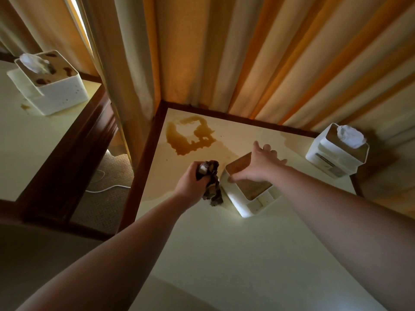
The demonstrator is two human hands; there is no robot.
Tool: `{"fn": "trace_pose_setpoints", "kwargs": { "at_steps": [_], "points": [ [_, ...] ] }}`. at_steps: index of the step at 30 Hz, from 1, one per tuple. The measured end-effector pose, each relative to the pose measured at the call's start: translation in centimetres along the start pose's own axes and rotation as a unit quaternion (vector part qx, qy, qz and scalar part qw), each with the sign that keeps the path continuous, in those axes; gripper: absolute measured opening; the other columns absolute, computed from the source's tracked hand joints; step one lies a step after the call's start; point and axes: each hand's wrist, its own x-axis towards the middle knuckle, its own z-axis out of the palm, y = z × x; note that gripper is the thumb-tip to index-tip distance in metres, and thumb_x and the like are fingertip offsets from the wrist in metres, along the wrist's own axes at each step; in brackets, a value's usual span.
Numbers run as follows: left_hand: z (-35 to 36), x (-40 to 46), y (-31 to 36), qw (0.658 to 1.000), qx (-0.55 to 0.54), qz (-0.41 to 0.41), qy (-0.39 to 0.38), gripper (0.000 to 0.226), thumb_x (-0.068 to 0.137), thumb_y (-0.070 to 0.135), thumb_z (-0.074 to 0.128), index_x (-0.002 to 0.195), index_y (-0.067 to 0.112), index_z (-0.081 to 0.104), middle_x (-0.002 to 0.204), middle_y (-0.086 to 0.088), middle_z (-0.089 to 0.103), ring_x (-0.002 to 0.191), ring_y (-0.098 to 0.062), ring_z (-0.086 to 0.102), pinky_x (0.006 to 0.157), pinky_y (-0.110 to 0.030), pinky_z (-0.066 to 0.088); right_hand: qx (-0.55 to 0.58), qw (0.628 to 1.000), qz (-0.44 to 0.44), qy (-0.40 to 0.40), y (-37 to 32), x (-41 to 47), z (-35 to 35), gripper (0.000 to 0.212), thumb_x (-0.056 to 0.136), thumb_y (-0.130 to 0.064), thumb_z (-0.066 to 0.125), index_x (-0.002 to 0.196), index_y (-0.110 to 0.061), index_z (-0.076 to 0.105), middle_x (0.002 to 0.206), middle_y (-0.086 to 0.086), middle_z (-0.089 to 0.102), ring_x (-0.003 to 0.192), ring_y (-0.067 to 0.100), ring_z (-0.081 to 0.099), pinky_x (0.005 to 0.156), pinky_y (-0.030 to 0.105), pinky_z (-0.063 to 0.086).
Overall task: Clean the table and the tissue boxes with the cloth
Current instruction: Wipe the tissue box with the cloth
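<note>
Cream-topped, dark-wood-framed worktop (224, 254) occupies a corner hung with gold-and-cream striped curtains (258, 52); a second worktop of the same make (33, 142) stands to the left across a gap showing carpet and a white cable (107, 188).

Nearest, the bare cream surface shows no marks. Further in, the left hand (190, 182) grips a crumpled, dark, stained cloth (211, 182), fingers curled fully round its upper part, the loose end hanging down to the surface just beside a square white plastic tissue box with a tan lid (249, 189). A faint damp film lies on the worktop around the cloth. The right hand (258, 167) rests across the far side of that lid, fingers spread and straight, gripping nothing. Judgement: this hand steadies or tilts the box so that the cloth can work along its side and the wet patch beneath, without the light box sliding.

Beyond, a large brown liquid spill (190, 138) sits near the far left corner, untouched and well apart from the cloth. It remains to be wiped.

At the far right edge a second white tissue box with a tissue protruding (336, 151) stands clear of the spill, seemingly out of the way.

On the left worktop a third white tissue box (51, 84) carries brown blotches on its lid and a small stain at its base. Judgement: the task is at an early to middle stage.
</note>
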Motion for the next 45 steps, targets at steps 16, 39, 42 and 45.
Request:
{"fn": "trace_pose_setpoints", "kwargs": {
  "at_steps": [16, 39, 42, 45],
  "points": [
    [3.7, 1.7, 1.8, 0.998, -0.001, 0.054, -0.036, 0.029, 0.096, 0.028, 0.066, 0.123, 0.035, 0.067, 0.099, 0.011, 0.072, 0.086, -0.009, 0.069, 0.066, -0.02, 0.057, -0.128, 0.979, -0.152, -0.049, 2.6, -1.3, -0.2, 0.177, 0.032, -0.087, 0.086, 0.164, -0.019, -0.012, 0.163, 0.003, 0.01, 0.15, 0.033, 0.018, 0.124, 0.05, 0.023],
    [4.9, 0.0, 2.0, 0.997, -0.04, 0.055, -0.031, 0.032, 0.1, 0.02, 0.057, 0.13, 0.03, 0.06, 0.108, 0.012, 0.069, 0.097, -0.005, 0.066, 0.077, -0.02, 0.054, -0.063, 0.984, -0.163, -0.046, 3.1, -1.4, 0.0, 0.177, 0.023, -0.088, 0.085, 0.162, -0.031, -0.008, 0.154, -0.003, 0.017, 0.147, 0.029, 0.016, 0.122, 0.052, 0.029],
    [5.1, 3.0, 3.7, 0.998, -0.023, 0.056, -0.032, 0.029, 0.102, 0.024, 0.053, 0.129, 0.029, 0.058, 0.108, 0.009, 0.069, 0.096, -0.011, 0.066, 0.08, -0.029, 0.058, -0.055, 0.984, -0.167, -0.041, 3.2, -1.5, -0.2, 0.169, 0.022, -0.088, 0.085, 0.159, -0.032, 0.002, 0.148, -0.003, 0.022, 0.143, 0.028, 0.022, 0.12, 0.053, 0.034],
    [5.2, 5.6, 4.1, 0.999, -0.011, 0.021, -0.041, 0.025, 0.103, 0.025, 0.05, 0.127, 0.029, 0.057, 0.102, 0.002, 0.07, 0.088, -0.02, 0.069, 0.066, -0.035, 0.061, -0.063, 0.985, -0.157, -0.043, 3.1, -1.6, -0.2, 0.175, 0.022, -0.089, 0.084, 0.162, -0.029, -0.003, 0.157, -0.004, 0.015, 0.148, 0.027, 0.017, 0.121, 0.054, 0.033]
  ]
}}
